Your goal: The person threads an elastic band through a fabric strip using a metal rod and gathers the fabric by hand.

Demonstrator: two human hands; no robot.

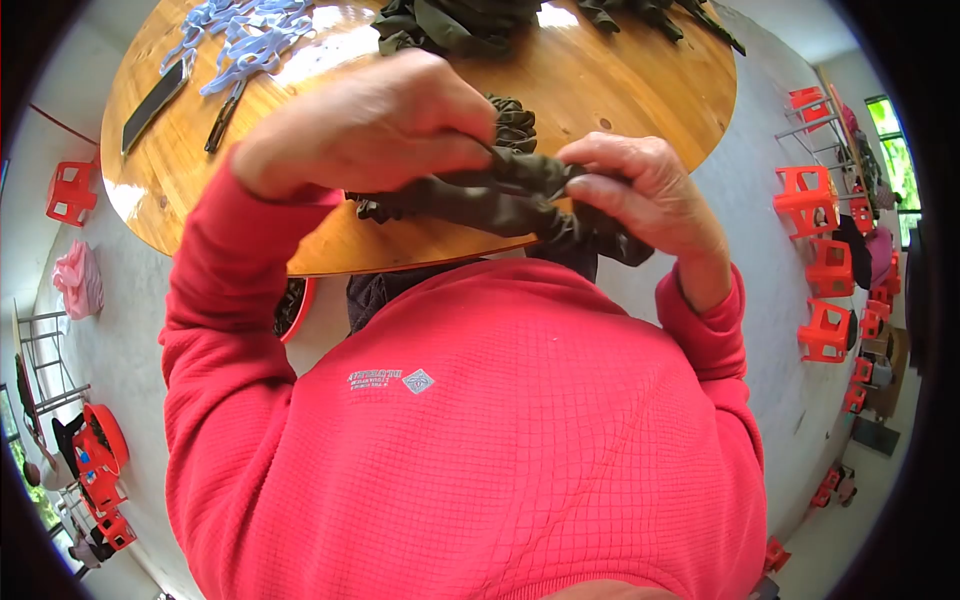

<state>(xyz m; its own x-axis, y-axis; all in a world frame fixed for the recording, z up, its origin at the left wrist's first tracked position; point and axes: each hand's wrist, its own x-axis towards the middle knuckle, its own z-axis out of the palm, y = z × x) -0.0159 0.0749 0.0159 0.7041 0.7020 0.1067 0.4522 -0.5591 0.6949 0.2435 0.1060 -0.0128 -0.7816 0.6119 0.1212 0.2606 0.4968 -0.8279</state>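
Dark olive gathered fabric [480,208] stretches between my two hands above the near edge of the round wooden table. My left hand [375,125] is closed on its left part, knuckles up, slightly blurred. On the right, my right hand [645,185] pinches the fabric between thumb and fingers, and a bunched end hangs below it. Another gathered olive piece [513,122] lies on the table just behind. What the left fingertips do is hidden by the hand.
On the wooden table [640,110] lie light blue straps [245,40], a dark phone-like slab [155,105], a small dark tool [224,118] and an olive fabric pile [455,25]. Red stools [806,200] stand at the right; a red basin [292,308] sits below the table edge.
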